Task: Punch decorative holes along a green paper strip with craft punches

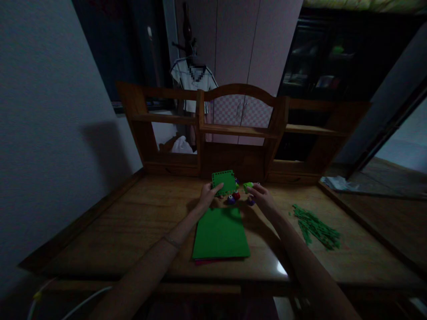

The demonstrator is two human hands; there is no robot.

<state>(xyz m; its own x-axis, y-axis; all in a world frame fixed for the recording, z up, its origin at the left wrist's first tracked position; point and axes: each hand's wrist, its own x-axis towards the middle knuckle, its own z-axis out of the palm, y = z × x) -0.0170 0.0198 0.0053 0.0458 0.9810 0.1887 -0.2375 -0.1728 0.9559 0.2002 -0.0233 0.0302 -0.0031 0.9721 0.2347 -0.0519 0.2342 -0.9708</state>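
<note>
My left hand is closed on a small green square card, its thumb lying across the front. A row of dark notches or holes runs along the card's edges. To its right, my right hand pinches a small bright-green object, perhaps a craft punch; the dim light hides its details. Between and below the hands sit small rounded pieces: a red one, a purple one and another purple one under my right fingers. Nearer me lies a stack of larger green sheets, with a pink edge beneath.
A heap of thin green strips lies on the right of the wooden desk. Along the back rises a wooden shelf unit. A white plastic bag or wrapper rests beyond the desk's right edge. A wall stands at the left.
</note>
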